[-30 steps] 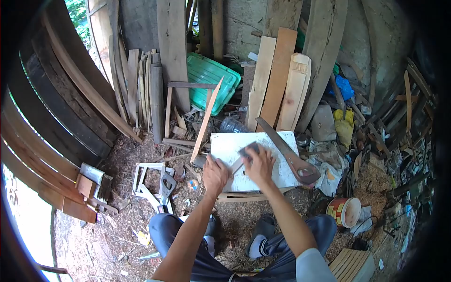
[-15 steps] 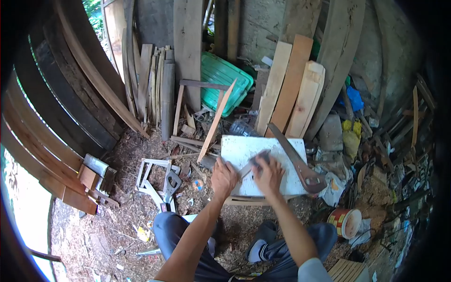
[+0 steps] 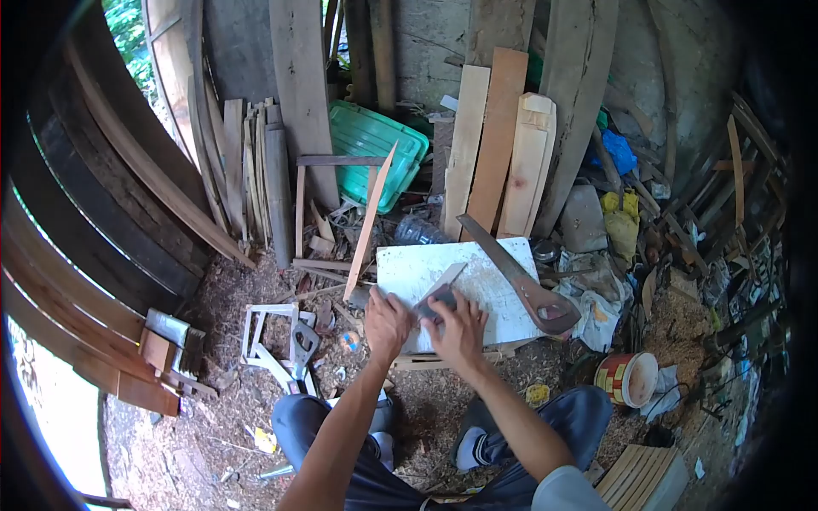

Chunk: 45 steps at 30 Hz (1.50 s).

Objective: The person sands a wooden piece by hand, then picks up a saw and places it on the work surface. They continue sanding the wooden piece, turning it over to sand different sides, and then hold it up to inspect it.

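Note:
A white board [image 3: 503,311] with chipped paint lies as a low work surface before me. On it, a thin flat strip [image 3: 449,275] runs diagonally. My right hand [image 3: 458,330] is closed on a dark block [image 3: 436,303], which rests against the strip. My left hand [image 3: 388,324] is at the board's left edge, its fingers curled by the strip's lower end; they seem to pinch it. A handsaw [image 3: 521,285] with a brown wooden handle lies across the board's right side.
Behind the board stand leaning planks [image 3: 497,136], a green plastic lid [image 3: 375,153] and a clear bottle [image 3: 419,231]. A second saw [image 3: 303,342] and a small frame [image 3: 256,328] lie left on the ground. A paint bucket [image 3: 637,380] sits right.
My right hand and the dark block have moved down along the strip towards my left hand, uncovering the strip's upper end. The whole view has shifted, so the surroundings appear further left.

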Available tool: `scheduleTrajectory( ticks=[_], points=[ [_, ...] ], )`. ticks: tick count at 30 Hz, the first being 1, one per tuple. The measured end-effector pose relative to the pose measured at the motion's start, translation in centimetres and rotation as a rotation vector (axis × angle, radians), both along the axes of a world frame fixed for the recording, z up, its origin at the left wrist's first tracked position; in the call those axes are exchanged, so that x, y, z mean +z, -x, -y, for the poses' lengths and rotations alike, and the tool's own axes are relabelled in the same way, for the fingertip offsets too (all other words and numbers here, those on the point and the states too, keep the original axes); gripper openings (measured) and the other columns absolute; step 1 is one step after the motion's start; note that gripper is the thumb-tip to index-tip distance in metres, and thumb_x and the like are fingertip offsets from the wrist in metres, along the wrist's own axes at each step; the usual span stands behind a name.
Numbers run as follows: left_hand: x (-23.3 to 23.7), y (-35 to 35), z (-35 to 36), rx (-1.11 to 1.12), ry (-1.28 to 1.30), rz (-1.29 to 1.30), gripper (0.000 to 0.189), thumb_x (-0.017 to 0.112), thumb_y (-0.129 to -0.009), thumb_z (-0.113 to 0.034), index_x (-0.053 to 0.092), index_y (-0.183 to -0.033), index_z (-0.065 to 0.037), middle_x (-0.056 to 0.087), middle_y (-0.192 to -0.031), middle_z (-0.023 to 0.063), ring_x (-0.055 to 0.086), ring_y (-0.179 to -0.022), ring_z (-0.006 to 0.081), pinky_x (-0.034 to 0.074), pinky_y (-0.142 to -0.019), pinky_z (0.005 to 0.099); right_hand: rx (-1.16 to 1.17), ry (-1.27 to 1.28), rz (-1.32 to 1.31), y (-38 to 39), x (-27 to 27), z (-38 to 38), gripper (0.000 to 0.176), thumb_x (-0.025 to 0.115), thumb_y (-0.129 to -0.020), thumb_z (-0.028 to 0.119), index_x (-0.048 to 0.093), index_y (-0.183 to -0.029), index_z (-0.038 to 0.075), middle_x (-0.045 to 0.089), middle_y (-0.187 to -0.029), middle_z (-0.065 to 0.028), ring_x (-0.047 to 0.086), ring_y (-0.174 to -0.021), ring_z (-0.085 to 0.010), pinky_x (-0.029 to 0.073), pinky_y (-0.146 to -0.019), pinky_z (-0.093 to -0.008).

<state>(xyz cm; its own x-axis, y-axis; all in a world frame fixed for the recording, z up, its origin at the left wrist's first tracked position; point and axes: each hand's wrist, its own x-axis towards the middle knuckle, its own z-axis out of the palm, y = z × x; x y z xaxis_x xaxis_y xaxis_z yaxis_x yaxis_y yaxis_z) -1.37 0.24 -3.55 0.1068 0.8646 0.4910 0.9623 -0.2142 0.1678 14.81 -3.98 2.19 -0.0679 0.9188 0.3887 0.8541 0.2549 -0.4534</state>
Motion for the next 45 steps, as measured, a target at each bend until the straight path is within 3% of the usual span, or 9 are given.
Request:
scheduleTrajectory(
  ticks=[4, 17, 19, 23, 26, 28, 38, 41, 45],
  points=[
    [-1.1, -0.3, -0.7, 0.100, 0.123, 0.333, 0.037, 0.047, -0.094, -0.016, 0.049, -0.116, 0.014, 0.057, -0.106, 0.0332, 0.058, -0.093, 0.0469, 0.046, -0.086, 0.0495, -0.103, 0.006, -0.032, -2.2, -0.1, -5.9, 0.037, 0.075, -0.081, 0.027, 0.068, -0.117, 0.018, 0.050, -0.138, -0.0171, 0.045, -0.124, -0.0382, 0.038, -0.096, -0.0586],
    [1.3, -0.1, 0.0, 0.022, 0.131, 0.059, 0.028, 0.047, -0.094, -0.016, 0.049, -0.105, 0.010, 0.058, -0.102, 0.0331, 0.058, -0.093, 0.0467, 0.048, -0.085, 0.0495, -0.029, -0.011, 0.019, -0.4, -0.1, -1.1, 0.036, 0.073, -0.083, 0.030, 0.067, -0.117, 0.019, 0.050, -0.135, -0.0192, 0.045, -0.120, -0.0378, 0.034, -0.094, -0.0583],
    [-0.6, 0.4, -0.6, -0.066, -0.266, -0.073, 0.026, 0.056, -0.086, -0.011, 0.051, -0.101, 0.009, 0.048, -0.118, 0.0381, 0.063, -0.069, 0.0402, 0.053, -0.053, 0.0449, -0.066, 0.000, 0.078, -1.4, 0.3, -3.5, 0.035, 0.072, -0.083, 0.030, 0.067, -0.116, 0.019, 0.051, -0.135, -0.0181, 0.045, -0.122, -0.0373, 0.033, -0.095, -0.0581],
    [-3.3, 0.4, -1.9, 0.060, -0.074, 0.109, 0.026, 0.056, -0.087, -0.012, 0.051, -0.101, 0.009, 0.048, -0.116, 0.0371, 0.063, -0.068, 0.0413, 0.053, -0.053, 0.0454, -0.204, 0.144, 0.032, -2.7, 1.8, -8.9, 0.030, 0.072, -0.083, 0.026, 0.068, -0.112, 0.018, 0.054, -0.132, -0.0226, 0.047, -0.121, -0.0419, 0.036, -0.095, -0.0571],
    [-1.6, -0.1, -1.2, 0.090, 0.062, 0.139, 0.024, 0.054, -0.087, -0.012, 0.052, -0.100, 0.010, 0.048, -0.116, 0.0376, 0.063, -0.070, 0.0417, 0.054, -0.055, 0.0444, -0.184, -0.008, 0.016, -2.0, 0.5, -7.7, 0.030, 0.072, -0.083, 0.026, 0.068, -0.111, 0.017, 0.054, -0.130, -0.0242, 0.047, -0.120, -0.0430, 0.036, -0.095, -0.0576],
    [-0.2, -0.3, -0.7, 0.127, 0.185, 0.284, 0.040, 0.045, -0.096, -0.021, 0.047, -0.119, 0.012, 0.061, -0.101, 0.0332, 0.060, -0.094, 0.0477, 0.048, -0.086, 0.0513, -0.067, -0.019, -0.018, -0.4, -0.8, -2.8, 0.032, 0.073, -0.083, 0.026, 0.068, -0.113, 0.018, 0.051, -0.135, -0.0224, 0.045, -0.123, -0.0424, 0.035, -0.097, -0.0603],
    [-1.0, 0.2, -0.3, 0.037, 0.066, -0.023, 0.036, 0.050, -0.093, -0.018, 0.049, -0.117, 0.010, 0.053, -0.122, 0.0351, 0.058, -0.100, 0.0485, 0.048, -0.089, 0.0490, -0.180, 0.114, 0.047, -3.4, 1.2, -8.9, 0.036, 0.074, -0.083, 0.029, 0.067, -0.117, 0.019, 0.053, -0.131, -0.0188, 0.046, -0.120, -0.0399, 0.037, -0.096, -0.0586],
    [-3.1, -0.2, -0.9, 0.096, 0.034, 0.224, 0.034, 0.050, -0.092, -0.014, 0.048, -0.118, 0.009, 0.047, -0.130, 0.0369, 0.058, -0.099, 0.0492, 0.048, -0.089, 0.0485, -0.141, -0.018, -0.018, -2.0, -0.3, -6.1, 0.036, 0.074, -0.083, 0.029, 0.067, -0.116, 0.018, 0.052, -0.131, -0.0219, 0.046, -0.120, -0.0413, 0.039, -0.094, -0.0596],
    [-1.0, 0.4, 0.1, 0.017, -0.103, -0.118, 0.035, 0.050, -0.093, -0.014, 0.047, -0.118, 0.010, 0.050, -0.126, 0.0362, 0.058, -0.097, 0.0481, 0.048, -0.089, 0.0476, -0.053, -0.014, -0.045, 0.3, -1.0, 0.0, 0.038, 0.076, -0.080, 0.028, 0.068, -0.116, 0.019, 0.050, -0.134, -0.0213, 0.046, -0.119, -0.0406, 0.038, -0.091, -0.0559]
  ],
)
